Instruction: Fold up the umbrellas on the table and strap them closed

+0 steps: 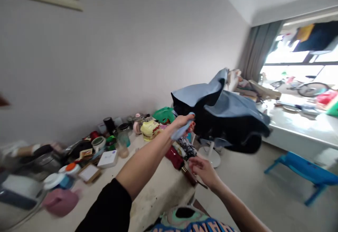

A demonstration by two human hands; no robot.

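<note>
My left hand is closed on one end of a floppy light blue cloth with a black underside. The cloth billows out to the right past the table's edge, blurred by motion; no ribs or frame show in it. My right hand is lower down, its fingers loosely bent and apart, with nothing plainly held. Close beside it on the table lie a dark red folded umbrella with a brown handle and a black-and-white patterned folded bundle.
Jars, cups and boxes crowd the table along the wall, among them a white box, a pink container, a yellow packet and a green basin. A blue stool stands on the floor at right.
</note>
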